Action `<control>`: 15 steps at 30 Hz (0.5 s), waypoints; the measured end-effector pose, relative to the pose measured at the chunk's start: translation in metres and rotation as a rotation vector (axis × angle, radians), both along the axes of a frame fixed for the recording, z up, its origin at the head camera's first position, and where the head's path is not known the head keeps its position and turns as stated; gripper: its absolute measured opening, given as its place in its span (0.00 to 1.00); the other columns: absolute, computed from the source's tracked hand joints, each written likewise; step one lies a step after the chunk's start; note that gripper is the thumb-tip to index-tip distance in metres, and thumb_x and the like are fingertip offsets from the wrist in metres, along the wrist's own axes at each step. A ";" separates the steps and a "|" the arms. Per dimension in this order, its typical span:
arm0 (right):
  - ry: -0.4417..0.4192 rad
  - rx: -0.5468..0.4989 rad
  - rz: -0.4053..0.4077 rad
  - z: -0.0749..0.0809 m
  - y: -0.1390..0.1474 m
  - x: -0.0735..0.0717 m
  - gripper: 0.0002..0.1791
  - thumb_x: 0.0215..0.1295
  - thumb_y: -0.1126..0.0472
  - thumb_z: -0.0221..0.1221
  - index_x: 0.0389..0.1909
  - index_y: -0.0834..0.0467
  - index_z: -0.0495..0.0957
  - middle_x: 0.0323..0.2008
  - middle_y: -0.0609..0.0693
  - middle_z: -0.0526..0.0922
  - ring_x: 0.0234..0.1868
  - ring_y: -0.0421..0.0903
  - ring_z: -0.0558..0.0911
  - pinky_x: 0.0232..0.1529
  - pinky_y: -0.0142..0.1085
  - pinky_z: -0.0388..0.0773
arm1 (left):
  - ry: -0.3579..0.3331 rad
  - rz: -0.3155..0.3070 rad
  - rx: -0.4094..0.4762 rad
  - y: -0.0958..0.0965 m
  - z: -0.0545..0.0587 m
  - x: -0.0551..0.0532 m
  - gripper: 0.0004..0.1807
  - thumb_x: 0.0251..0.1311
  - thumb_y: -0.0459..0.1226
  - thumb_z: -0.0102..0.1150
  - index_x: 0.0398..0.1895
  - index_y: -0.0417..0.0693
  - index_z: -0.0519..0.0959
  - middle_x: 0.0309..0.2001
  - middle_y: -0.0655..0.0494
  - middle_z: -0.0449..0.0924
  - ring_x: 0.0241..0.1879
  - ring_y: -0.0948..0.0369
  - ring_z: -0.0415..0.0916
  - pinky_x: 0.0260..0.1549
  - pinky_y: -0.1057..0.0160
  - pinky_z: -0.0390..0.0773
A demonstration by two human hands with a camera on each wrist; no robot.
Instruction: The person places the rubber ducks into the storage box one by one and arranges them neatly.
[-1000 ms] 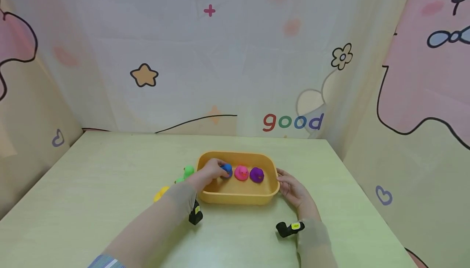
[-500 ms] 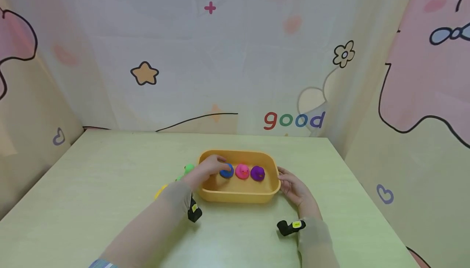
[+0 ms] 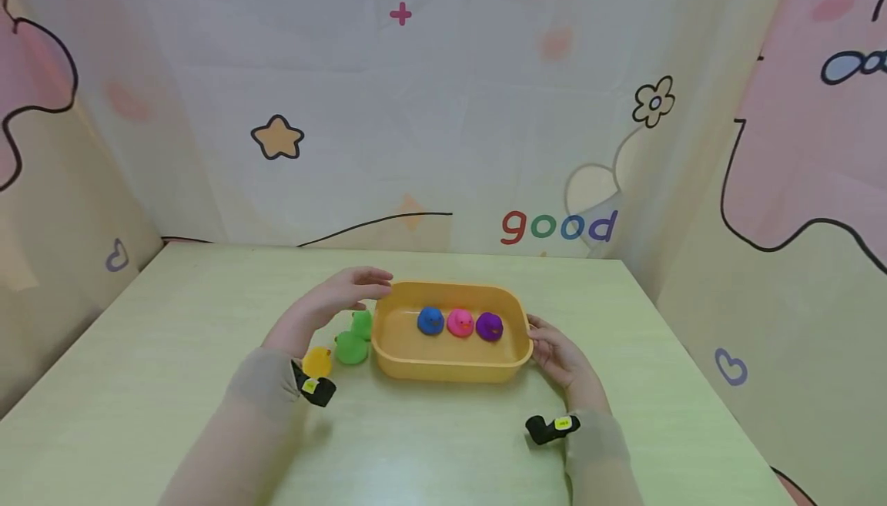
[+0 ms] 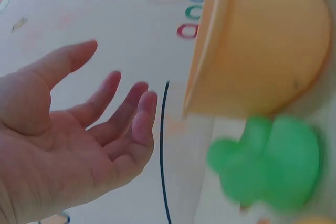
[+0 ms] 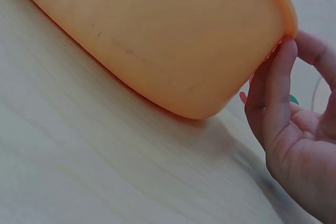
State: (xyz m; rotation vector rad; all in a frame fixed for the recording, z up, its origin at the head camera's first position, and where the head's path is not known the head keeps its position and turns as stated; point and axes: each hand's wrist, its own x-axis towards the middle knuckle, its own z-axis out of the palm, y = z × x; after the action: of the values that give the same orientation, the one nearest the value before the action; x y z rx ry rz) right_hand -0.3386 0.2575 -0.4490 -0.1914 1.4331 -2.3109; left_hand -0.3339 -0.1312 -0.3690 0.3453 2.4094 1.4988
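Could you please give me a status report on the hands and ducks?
Left hand empty, near orange tub; right hand touching its right rim. Blue duck, pink duck, purple duck inside; two green ducks, yellow duck outside. Nothing seen in the way.

on the table (image 3: 443,452), before the back wall (image 3: 346,167), stands the tray (image 3: 450,373), and in it sit three ducks in a row from left to right: left duck (image 3: 430,320), middle duck (image 3: 460,323) and right duck (image 3: 489,327). left of the tray, three more run in a slanting line toward the person: the far duck (image 3: 363,324) just beside the tray's left end, the next duck (image 3: 351,349) before it and a little left, the near duck (image 3: 317,362) nearest the person and farthest left. the left hand (image 3: 346,292) is raised above the table near the tray's left end, and the right hand (image 3: 563,357) touches its right end.
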 end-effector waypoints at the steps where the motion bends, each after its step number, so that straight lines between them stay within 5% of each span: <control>1: 0.004 0.010 0.002 0.001 0.000 0.000 0.24 0.70 0.75 0.38 0.65 0.64 0.50 0.42 0.47 0.78 0.37 0.36 0.82 0.41 0.25 0.81 | -0.003 -0.002 0.003 -0.009 -0.001 0.001 0.31 0.69 0.45 0.53 0.71 0.42 0.63 0.69 0.42 0.66 0.68 0.46 0.63 0.65 0.45 0.66; 8: 0.002 0.019 0.010 0.000 0.001 -0.001 0.29 0.69 0.75 0.39 0.69 0.66 0.43 0.43 0.47 0.78 0.38 0.35 0.82 0.41 0.24 0.81 | -0.018 -0.015 0.017 -0.061 -0.020 0.012 0.33 0.67 0.46 0.57 0.71 0.42 0.63 0.71 0.40 0.63 0.69 0.45 0.62 0.66 0.44 0.65; 15: -0.021 -0.023 0.001 -0.007 0.002 -0.006 0.30 0.70 0.75 0.37 0.71 0.67 0.40 0.41 0.48 0.79 0.35 0.36 0.83 0.38 0.24 0.81 | -0.029 -0.039 -0.013 -0.086 -0.040 0.024 0.34 0.65 0.46 0.59 0.70 0.40 0.64 0.70 0.41 0.64 0.67 0.45 0.65 0.63 0.45 0.67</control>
State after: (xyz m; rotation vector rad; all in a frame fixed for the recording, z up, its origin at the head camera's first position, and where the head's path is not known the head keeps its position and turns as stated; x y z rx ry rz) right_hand -0.3446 0.2590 -0.4563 -0.1736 1.3969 -2.3226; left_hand -0.3099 -0.2173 -0.4094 0.3628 2.3748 1.4608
